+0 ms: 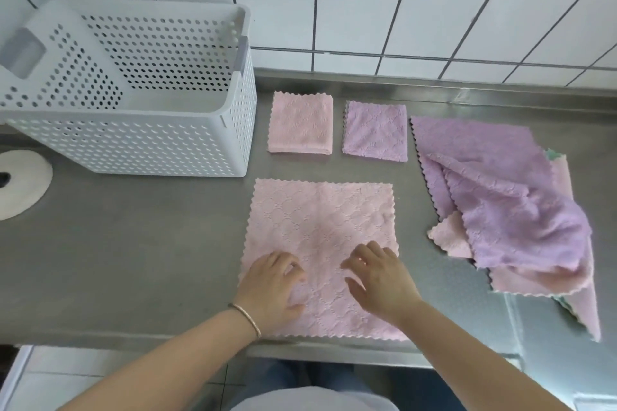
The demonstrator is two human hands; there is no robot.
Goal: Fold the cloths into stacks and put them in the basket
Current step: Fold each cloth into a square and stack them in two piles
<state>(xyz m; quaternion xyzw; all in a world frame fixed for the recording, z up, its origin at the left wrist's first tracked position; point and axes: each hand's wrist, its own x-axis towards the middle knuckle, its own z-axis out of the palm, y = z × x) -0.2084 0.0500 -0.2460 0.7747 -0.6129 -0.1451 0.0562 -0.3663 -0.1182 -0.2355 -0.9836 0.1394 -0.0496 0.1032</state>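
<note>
Closest in, both hands are on the flat pink cloth [320, 253], which is spread out unfolded on the steel table [133, 260], just in front of the white basket [133, 140] and a bit to its right. The left hand [272, 287] rests on the cloth's near left part, fingers loosely bent with the tips touching the fabric, not gripping anything. The right hand [380, 280] sits just beside it nearer the middle, fingers relaxed and slightly spread, also just touching. Looks to me like smoothing before the first fold (no pinch on any edge yet). Left wrist has a thin bracelet [247, 319].

Progress-wise, I'd call it early. Just right of the basket sits a folded pink cloth [300, 123], and right beside that a folded purple cloth [375, 132], so two piles started, though I can't tell how many layers each has. Well right of the basket there's a messy heap of cloths [507, 203], purple on top, pink underneath, a sliver of green peeking out, all still unfolded.

The basket itself stands against the tiled wall [367, 10] with nothing visible inside, so all the loading is still to do. Left of the basket in front there's a white round thing [23, 183], can't tell what it is.
</note>
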